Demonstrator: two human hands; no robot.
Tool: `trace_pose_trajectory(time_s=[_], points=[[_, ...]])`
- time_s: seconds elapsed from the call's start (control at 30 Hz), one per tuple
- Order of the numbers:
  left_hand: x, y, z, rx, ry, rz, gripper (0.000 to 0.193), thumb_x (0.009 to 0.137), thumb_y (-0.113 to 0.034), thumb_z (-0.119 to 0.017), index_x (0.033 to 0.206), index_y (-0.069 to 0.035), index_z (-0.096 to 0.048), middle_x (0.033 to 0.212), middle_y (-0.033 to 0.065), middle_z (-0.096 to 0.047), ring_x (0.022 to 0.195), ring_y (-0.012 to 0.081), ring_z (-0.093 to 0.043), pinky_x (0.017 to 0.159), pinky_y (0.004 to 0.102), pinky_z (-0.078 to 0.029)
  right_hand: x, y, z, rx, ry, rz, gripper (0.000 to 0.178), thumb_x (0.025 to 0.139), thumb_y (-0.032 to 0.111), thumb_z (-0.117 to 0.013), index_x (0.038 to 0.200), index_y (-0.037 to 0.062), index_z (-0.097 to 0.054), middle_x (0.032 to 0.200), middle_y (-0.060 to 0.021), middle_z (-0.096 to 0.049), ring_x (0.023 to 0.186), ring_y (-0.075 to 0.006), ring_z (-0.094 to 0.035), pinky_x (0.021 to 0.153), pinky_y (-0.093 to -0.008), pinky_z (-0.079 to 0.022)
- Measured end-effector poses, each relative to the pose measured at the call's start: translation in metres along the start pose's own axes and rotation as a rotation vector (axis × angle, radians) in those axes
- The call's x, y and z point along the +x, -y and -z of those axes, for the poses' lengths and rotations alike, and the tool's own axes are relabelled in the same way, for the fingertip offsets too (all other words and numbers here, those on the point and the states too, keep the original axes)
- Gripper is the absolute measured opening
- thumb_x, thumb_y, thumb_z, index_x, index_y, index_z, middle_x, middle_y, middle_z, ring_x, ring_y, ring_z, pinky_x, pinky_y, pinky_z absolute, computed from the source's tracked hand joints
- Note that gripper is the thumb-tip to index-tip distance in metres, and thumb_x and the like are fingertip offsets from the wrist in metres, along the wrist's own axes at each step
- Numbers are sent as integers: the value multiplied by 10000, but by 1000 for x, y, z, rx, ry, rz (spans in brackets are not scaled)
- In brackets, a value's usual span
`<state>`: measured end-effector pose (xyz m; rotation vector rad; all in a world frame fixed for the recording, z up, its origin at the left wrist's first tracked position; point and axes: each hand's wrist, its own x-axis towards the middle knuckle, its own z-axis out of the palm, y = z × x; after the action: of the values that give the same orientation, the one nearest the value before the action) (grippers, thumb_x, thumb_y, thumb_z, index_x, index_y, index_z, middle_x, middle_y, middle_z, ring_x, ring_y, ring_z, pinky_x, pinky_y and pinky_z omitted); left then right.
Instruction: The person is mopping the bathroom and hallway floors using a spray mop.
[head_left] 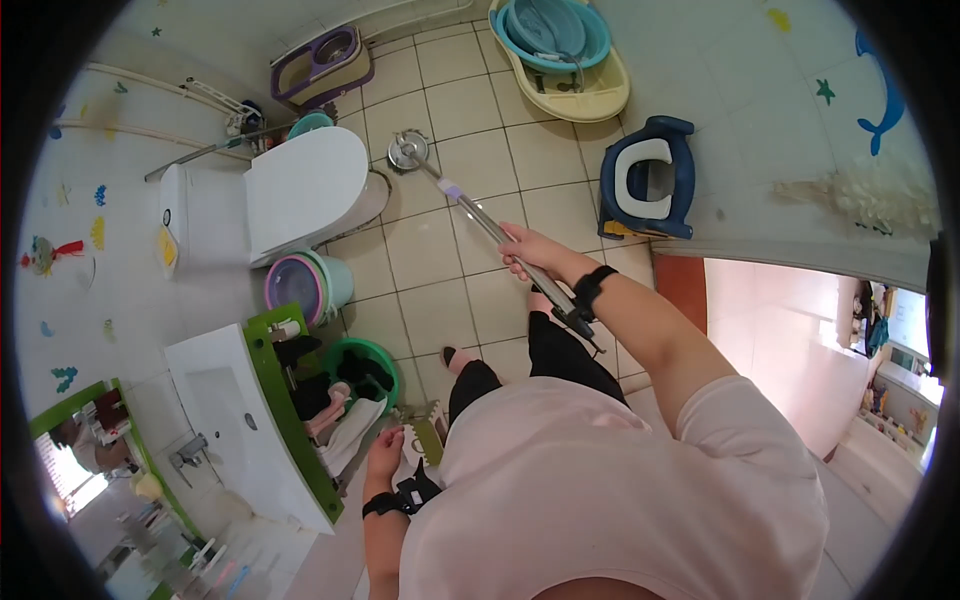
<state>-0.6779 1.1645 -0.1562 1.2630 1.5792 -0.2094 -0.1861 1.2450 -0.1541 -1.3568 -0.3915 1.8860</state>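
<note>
My right hand (527,250) is closed around the long metal handle of a mop (488,224). The handle slants from beside my right wrist down to a round, greyish mop head (408,150), which rests on the tiles near the front of the white toilet (308,190). Behind my grip, the dark upper end of the handle passes under my wrist. My left hand (384,452) hangs low by my side with its fingers curled in, and I see nothing in them. It is nearest to a white cloth (350,440) and a green patterned box (428,436).
A green basin (375,350) with dark cloth stands beside the sink cabinet (290,410). Stacked buckets (312,288) sit by the toilet. A blue potty chair (690,185) is to the right. Tubs (610,105) and a purple-rimmed container (362,78) stand at the far wall.
</note>
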Motion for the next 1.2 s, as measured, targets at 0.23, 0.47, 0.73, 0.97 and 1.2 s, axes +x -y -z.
trace_pose_trajectory(time_s=[0.23, 0.47, 0.73, 0.97, 1.2], points=[[28, -43, -22, 150, -36, -49, 301, 844, -286, -526, 1006, -43, -603, 891, 105, -633, 815, 194, -596, 738, 301, -447, -154, 14, 54, 112, -50, -62, 632, 850, 109, -447, 1386, 129, -112, 666, -11, -459, 462, -77, -417, 393, -208, -364], [78, -139, -19, 130, -85, -208, 309, 846, -310, -506, 996, -58, -604, 899, 136, -625, 838, 248, -601, 750, 323, -455, -259, -24, 93, 323, -207, -192, 667, 851, 94, -435, 1397, 184, -63, 657, -18, -437, 428, -94, -416, 385, -220, -378], [132, -206, -13, 195, -34, -222, 294, 853, -257, -519, 1041, -44, -595, 925, 101, -630, 873, 184, -580, 773, 291, -435, -232, 18, 133, -89, -206, -439, 743, 825, 63, -465, 1396, 236, -23, 657, -27, -442, 433, -95, -422, 389, -243, -397], [195, -194, -10, 161, 23, -80, 337, 824, -328, -533, 1001, -51, -608, 866, 131, -635, 814, 222, -607, 745, 309, -459, -85, 153, 143, -371, -9, -473, 744, 836, 84, -463, 1394, 237, 4, 653, -11, -433, 473, -89, -458, 389, -249, -428], [217, -288, 46, 159, -3, -92, 332, 839, -307, -510, 1009, -36, -601, 873, 144, -632, 827, 250, -605, 748, 315, -456, 144, 197, 118, -439, 145, -89, 572, 827, 85, -429, 1334, 71, -164, 589, -42, -446, 411, -129, -464, 372, -273, -405]])
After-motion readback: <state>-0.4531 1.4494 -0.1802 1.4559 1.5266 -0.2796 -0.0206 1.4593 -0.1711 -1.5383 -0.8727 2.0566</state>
